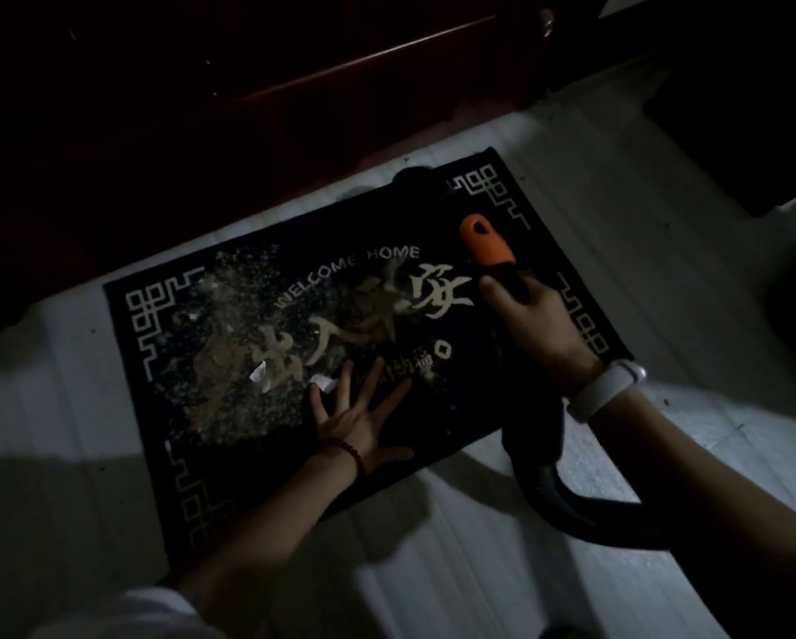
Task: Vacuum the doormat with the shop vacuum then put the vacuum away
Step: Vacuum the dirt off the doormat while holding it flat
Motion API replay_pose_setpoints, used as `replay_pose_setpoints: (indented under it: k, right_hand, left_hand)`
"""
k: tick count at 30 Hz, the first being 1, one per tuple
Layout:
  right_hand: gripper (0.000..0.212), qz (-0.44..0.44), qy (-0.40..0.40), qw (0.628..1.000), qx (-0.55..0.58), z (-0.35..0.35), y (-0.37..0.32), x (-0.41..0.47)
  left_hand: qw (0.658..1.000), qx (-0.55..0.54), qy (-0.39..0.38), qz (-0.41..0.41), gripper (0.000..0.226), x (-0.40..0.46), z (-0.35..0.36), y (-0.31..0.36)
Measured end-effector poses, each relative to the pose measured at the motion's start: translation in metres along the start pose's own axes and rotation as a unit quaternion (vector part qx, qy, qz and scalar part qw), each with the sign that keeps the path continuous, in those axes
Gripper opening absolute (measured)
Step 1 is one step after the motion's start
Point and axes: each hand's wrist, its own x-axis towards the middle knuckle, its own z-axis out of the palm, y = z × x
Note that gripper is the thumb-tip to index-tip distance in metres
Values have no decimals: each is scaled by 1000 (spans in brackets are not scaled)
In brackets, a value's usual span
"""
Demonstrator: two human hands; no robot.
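Observation:
A black doormat (516, 398) with gold lettering and a fret border lies on the pale floor. Tan dust and a few white paper scraps (257, 373) cover its left half. My left hand (356, 419) lies flat on the mat near its front edge, fingers spread. My right hand (534, 322) grips the vacuum wand just below its orange nozzle (483, 244), which hangs over the mat's right part. The black hose (566, 500) runs from under my right wrist and curves off to the right. Whether the nozzle's tip touches the mat is hidden.
A dark red-brown door or cabinet front (248, 108) stands just behind the mat. A dark object (755, 145) fills the right rear corner. Pale floor (433, 569) stretches in front of the mat and to both sides. The scene is dim.

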Motion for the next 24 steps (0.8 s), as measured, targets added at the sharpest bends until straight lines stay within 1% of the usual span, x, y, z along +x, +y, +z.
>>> replay_pose_setpoints:
  k: [2,4,6,8,9,11,13,15,16,18,20,24]
  right_hand:
    - [31,4,-1,1000,-23,3,1,11]
    - [25,5,-42,998,-48,18,10,2]
    - [18,-5,-105,991,-87,36,21,-20]
    - [20,-5,-152,984,-95,40,24,-34]
    - [22,-9,-151,984,-98,36,22,-35]
    - [24,-27,-107,989,-98,19,14,-29]
    - [21,-40,-36,996,-76,1,6,-18]
    - [19,-29,29,998,-43,-16,3,-8]
    - [20,-12,48,999,-11,-24,3,-4]
    - [26,35,59,995,67,-37,7,2]
    - [28,71,58,989,120,-43,12,6]
    - [33,94,46,984,145,-46,17,15]
  left_hand:
    - [1000,-4,-1,0,87,0,1,0]
    - [1000,-2,1,-2,88,-1,2,0]
    - [1000,4,6,-7,90,0,4,-1]
    - [1000,8,10,-11,90,0,5,0]
    - [1000,6,11,-11,90,0,4,0]
    - [1000,-2,13,-8,90,0,4,-1]
    - [1000,-3,6,-4,88,0,3,-1]
    - [1000,-3,3,-7,88,1,3,-2]
    - [1000,-4,3,-9,88,2,3,-2]
    - [1000,-6,4,-8,88,3,1,-2]
    - [1000,-9,5,-6,87,4,-2,-2]
    - [1000,-6,9,-8,88,6,-4,-3]
